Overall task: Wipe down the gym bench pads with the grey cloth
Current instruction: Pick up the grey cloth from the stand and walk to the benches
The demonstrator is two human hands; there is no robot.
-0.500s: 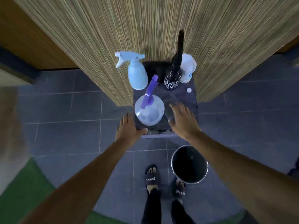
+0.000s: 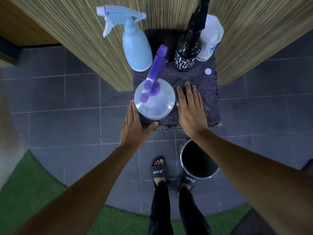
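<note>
I have the right hand (image 2: pixel 190 112) laid flat, fingers straight and close together, on the grey cloth (image 2: pixel 205 106), which lies on the small table (image 2: pixel 210 89). The left hand (image 2: pixel 133 131) is spread at the table's front corner, just beside the clear spray bottle (image 2: pixel 155 102); whether it touches the bottle I cannot tell. I judge this the pick-up step: next, the fingers must gather the cloth. No gym bench is in view, and the cloth blends into the dark table cover.
</note>
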